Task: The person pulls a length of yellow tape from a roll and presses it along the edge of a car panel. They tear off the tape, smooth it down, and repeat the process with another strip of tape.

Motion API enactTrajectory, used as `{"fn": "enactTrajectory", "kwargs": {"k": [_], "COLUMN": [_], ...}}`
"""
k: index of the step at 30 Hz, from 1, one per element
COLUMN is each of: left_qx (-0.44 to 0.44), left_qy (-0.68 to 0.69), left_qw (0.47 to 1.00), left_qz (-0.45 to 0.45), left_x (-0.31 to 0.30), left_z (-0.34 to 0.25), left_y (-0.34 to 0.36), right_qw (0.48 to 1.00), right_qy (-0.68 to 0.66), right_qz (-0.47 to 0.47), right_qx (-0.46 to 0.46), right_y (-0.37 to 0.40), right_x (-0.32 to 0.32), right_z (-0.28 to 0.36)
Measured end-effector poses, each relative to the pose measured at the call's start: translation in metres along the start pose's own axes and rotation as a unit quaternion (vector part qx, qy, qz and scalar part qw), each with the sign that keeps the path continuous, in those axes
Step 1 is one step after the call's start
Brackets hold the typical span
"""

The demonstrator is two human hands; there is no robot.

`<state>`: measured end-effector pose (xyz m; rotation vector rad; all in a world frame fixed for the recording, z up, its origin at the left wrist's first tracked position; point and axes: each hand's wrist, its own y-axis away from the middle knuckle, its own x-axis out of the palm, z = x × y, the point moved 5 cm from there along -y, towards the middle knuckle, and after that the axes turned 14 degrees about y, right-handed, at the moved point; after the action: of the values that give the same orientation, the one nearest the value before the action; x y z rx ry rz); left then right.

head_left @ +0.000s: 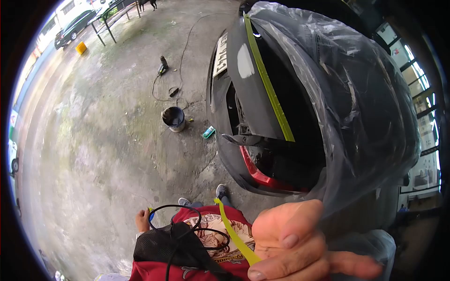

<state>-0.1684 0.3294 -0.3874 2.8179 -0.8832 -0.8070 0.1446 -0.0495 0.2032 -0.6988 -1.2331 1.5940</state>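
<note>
Close to the camera, my right hand (293, 243) pinches one end of a yellow-green strip of masking tape (229, 227). The strip's other end rises in front of the red shirt. My left hand (142, 220) is low at my side, its fingers closed on a small tape roll (151, 213) with yellow and blue showing; part of it is hidden. Ahead on the right is the rear of a dark car, its trunk lid (253, 98) sanded grey with a pale patch. Yellow-green tape (269, 84) lines the lid's edge. Clear plastic sheeting (356, 93) drapes over the car.
A red tail light (258, 173) is at the car's near corner. On the concrete floor (117, 154) are a bucket (173, 119), a green-and-white packet (208, 132) and a corded power tool (162, 65). A metal table frame (110, 21) and a yellow container (81, 48) stand farther back.
</note>
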Motion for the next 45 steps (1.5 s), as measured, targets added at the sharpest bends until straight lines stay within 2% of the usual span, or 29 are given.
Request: {"fn": "enactTrajectory", "kwargs": {"k": [1, 3, 4, 6, 9, 12, 14, 15, 17, 18, 19, 21, 22, 23, 25, 26, 27, 29, 30, 31, 32, 33, 34, 35, 37, 38, 40, 42, 45], "left_qx": [0.002, -0.028, -0.038, -0.030, -0.004, 0.102, 0.184, 0.214, 0.241, 0.244, 0.271, 0.299, 0.368, 0.433, 0.499, 0.535, 0.569, 0.619, 0.639, 0.658, 0.660, 0.693, 0.724, 0.725, 0.769, 0.775, 0.783, 0.790, 0.765], "left_qy": [-0.005, 0.054, 0.080, 0.122, 0.182, 0.251, 0.219, 0.205, 0.185, 0.181, 0.163, 0.147, 0.094, 0.041, 0.033, 0.031, 0.029, 0.010, 0.002, -0.005, -0.002, -0.030, -0.058, -0.057, -0.096, -0.078, -0.089, -0.100, -0.103], "left_qw": [1.000, 0.998, 0.995, 0.990, 0.976, 0.945, 0.935, 0.929, 0.918, 0.917, 0.907, 0.896, 0.869, 0.835, 0.788, 0.764, 0.739, 0.690, 0.664, 0.637, 0.632, 0.594, 0.554, 0.550, 0.511, 0.508, 0.500, 0.493, 0.536], "left_qz": [0.006, 0.033, 0.040, 0.061, 0.122, 0.183, 0.208, 0.220, 0.254, 0.259, 0.276, 0.295, 0.318, 0.339, 0.359, 0.360, 0.361, 0.375, 0.389, 0.401, 0.406, 0.407, 0.408, 0.410, 0.372, 0.368, 0.358, 0.350, 0.341], "left_x": [0.003, 0.011, 0.016, 0.029, 0.037, 0.042, 0.044, 0.048, 0.058, 0.062, 0.068, 0.080, 0.086, 0.095, 0.115, 0.128, 0.142, 0.176, 0.195, 0.216, 0.243, 0.268, 0.289, 0.306, 0.336, 0.346, 0.366, 0.380, 0.384], "left_z": [-0.023, -0.066, -0.079, -0.125, -0.227, -0.327, -0.393, -0.430, -0.475, -0.493, -0.512, -0.554, -0.580, -0.601, -0.635, -0.649, -0.663, -0.685, -0.694, -0.699, -0.707, -0.712, -0.712, -0.713, -0.713, -0.713, -0.710, -0.706, -0.703], "left_y": [-0.002, -0.010, -0.014, -0.022, -0.028, -0.035, -0.035, -0.025, -0.017, -0.011, -0.003, 0.014, 0.029, 0.045, 0.066, 0.075, 0.084, 0.101, 0.107, 0.112, 0.119, 0.128, 0.135, 0.137, 0.144, 0.148, 0.147, 0.146, 0.136], "right_qw": [1.000, 0.993, 0.993, 0.981, 0.994, 0.993, 0.988, 0.988, 0.998, 0.994, 0.995, 0.992, 0.967, 0.967, 0.998, 0.999, 0.999, 0.993, 0.999, 0.999, 0.996, 0.986, 0.986, 0.985, 0.991, 0.991, 0.966, 0.964, 0.967], "right_qy": [0.006, 0.048, 0.054, 0.061, -0.007, -0.087, -0.106, -0.110, -0.015, -0.022, -0.017, -0.010, 0.021, 0.023, -0.018, -0.007, -0.006, -0.112, -0.032, -0.030, -0.020, -0.012, 0.002, 0.007, 0.099, 0.102, 0.120, 0.124, 0.106], "right_qz": [-0.004, -0.066, -0.071, -0.157, -0.097, 0.064, 0.105, 0.101, 0.011, 0.033, 0.030, 0.082, 0.224, 0.223, 0.040, -0.036, -0.037, 0.042, -0.027, -0.027, -0.075, -0.121, -0.120, -0.121, -0.091, -0.091, -0.193, -0.190, -0.181], "right_qx": [0.002, 0.082, 0.079, 0.091, 0.047, 0.038, 0.045, 0.046, 0.052, 0.103, 0.097, 0.095, 0.121, 0.124, 0.042, 0.037, 0.037, -0.023, 0.023, 0.022, -0.046, -0.112, -0.118, -0.120, -0.007, -0.009, -0.124, -0.139, -0.146], "right_y": [0.002, 0.008, 0.009, 0.013, 0.014, 0.028, 0.041, 0.046, 0.052, 0.048, 0.046, 0.047, 0.021, 0.027, 0.037, 0.037, 0.032, 0.018, 0.018, 0.018, 0.019, 0.020, 0.019, 0.020, 0.016, 0.016, 0.020, 0.018, 0.013], "right_x": [0.001, -0.001, 0.003, 0.003, -0.014, -0.045, -0.049, -0.047, -0.049, -0.053, -0.058, -0.063, -0.067, -0.065, -0.064, -0.063, -0.069, -0.077, -0.075, -0.071, -0.078, -0.084, -0.088, -0.095, -0.105, -0.106, -0.112, -0.120, -0.125], "right_z": [0.006, 0.013, 0.017, 0.021, 0.008, -0.017, -0.025, -0.027, -0.026, -0.030, -0.028, -0.024, -0.017, -0.015, -0.003, 0.004, 0.004, 0.009, 0.022, 0.019, 0.022, 0.027, 0.028, 0.036, 0.042, 0.038, 0.037, 0.034, 0.027]}}
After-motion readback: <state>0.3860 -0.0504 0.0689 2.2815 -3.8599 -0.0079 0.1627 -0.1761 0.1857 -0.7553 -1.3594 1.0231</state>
